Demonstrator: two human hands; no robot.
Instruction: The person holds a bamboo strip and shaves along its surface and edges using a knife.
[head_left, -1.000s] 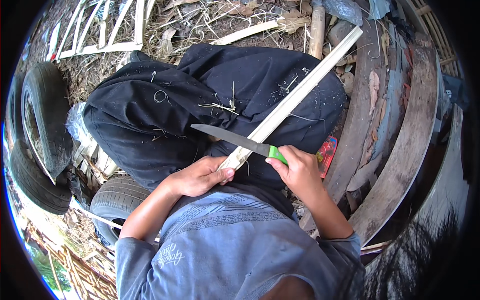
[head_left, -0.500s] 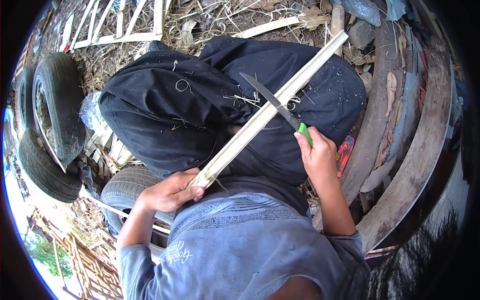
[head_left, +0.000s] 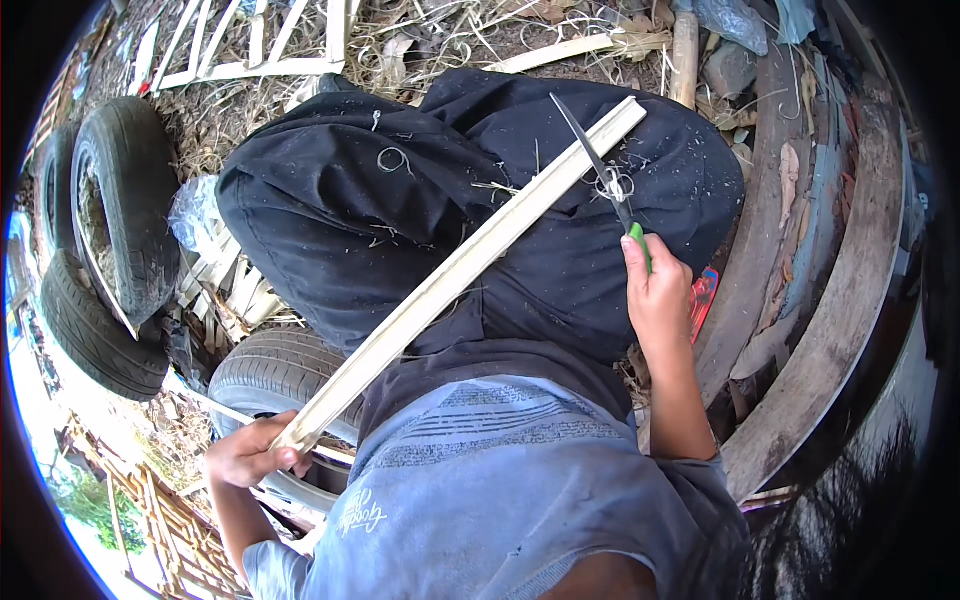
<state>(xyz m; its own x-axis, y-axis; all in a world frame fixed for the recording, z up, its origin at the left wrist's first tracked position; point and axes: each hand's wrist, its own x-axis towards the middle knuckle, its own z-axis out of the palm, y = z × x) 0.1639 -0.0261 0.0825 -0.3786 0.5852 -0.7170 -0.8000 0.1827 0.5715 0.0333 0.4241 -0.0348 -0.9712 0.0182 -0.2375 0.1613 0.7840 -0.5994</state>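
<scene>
Drawn toward eight o'clock, the left hand point(head_left: 250, 450) clamps the bamboo strip point(head_left: 465, 270), angled to half past one; the right hand point(head_left: 658, 285) grips the knife point(head_left: 597, 161) (shavings point(head_left: 614, 186) at its blade), whose slip could cut the knee point(head_left: 695, 190).

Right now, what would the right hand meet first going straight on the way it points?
Beyond the knife it holds, the right hand would probably meet the pale strip near its far end. Depth is unclear, though: the dark trousers beneath might come first.
</scene>
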